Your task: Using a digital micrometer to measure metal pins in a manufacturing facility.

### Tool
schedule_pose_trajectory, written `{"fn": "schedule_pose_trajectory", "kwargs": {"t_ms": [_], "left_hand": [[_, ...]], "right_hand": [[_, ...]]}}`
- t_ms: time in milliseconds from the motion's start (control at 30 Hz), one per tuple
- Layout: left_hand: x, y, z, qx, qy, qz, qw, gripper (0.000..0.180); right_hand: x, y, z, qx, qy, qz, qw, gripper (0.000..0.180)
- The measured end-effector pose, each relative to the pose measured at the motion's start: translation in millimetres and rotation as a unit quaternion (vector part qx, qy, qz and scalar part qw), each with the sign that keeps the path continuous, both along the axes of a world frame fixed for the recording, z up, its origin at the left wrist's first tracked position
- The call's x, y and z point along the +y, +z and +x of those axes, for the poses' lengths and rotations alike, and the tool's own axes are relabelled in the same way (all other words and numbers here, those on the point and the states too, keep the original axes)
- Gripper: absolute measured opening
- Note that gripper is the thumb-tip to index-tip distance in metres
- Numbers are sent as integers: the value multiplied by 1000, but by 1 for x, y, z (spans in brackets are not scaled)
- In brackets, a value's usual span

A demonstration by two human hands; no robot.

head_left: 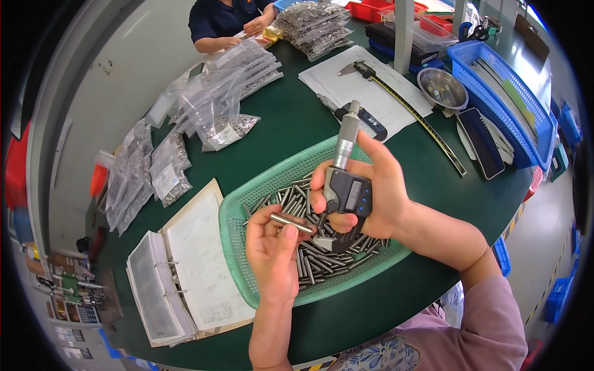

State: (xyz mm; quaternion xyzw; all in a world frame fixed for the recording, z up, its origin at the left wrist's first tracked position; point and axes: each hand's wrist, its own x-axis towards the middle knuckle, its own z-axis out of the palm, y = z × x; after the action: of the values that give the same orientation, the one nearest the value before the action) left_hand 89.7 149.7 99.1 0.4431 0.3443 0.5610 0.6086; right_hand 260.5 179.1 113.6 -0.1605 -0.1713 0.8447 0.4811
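My left hand (pixel 275 250) pinches a shiny steel pin (pixel 291 223) between thumb and fingers, just left of the micrometer's frame. My right hand (pixel 377 185) is wrapped round a digital micrometer (pixel 346 191), its knurled thimble pointing up and away and its small screen facing me. Whether the pin touches the micrometer's jaws I cannot tell; fingers cover part of the frame. Below both hands stands a green perforated plastic basket (pixel 232 247) holding many loose steel pins (pixel 322 263).
An open ring binder (pixel 204 272) lies left of the basket. Bagged metal parts (pixel 216 93) fill the far left. Beyond are paper sheets (pixel 334 68), a caliper (pixel 365 70), a second micrometer (pixel 365 117), a metal bowl (pixel 442 86), a phone (pixel 481 143) and a blue basket (pixel 526 123). A co-worker (pixel 226 25) sits opposite.
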Motion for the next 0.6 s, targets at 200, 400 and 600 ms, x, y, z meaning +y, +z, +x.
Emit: {"fn": "schedule_pose_trajectory", "kwargs": {"t_ms": [200, 400, 600], "left_hand": [[0, 0, -1, -1, 16, -6, 1000, 32], [0, 0, -1, 0, 21, -4, 1000, 31], [0, 1, -1, -8, 7, -4, 1000, 31]], "right_hand": [[-2, 4, -3, -49, -17, 5, 999, 73], [1, 2, -1, -35, 4, -6, 999, 72], [-1, 1, 0, -13, -5, -3, 1000, 70]]}}
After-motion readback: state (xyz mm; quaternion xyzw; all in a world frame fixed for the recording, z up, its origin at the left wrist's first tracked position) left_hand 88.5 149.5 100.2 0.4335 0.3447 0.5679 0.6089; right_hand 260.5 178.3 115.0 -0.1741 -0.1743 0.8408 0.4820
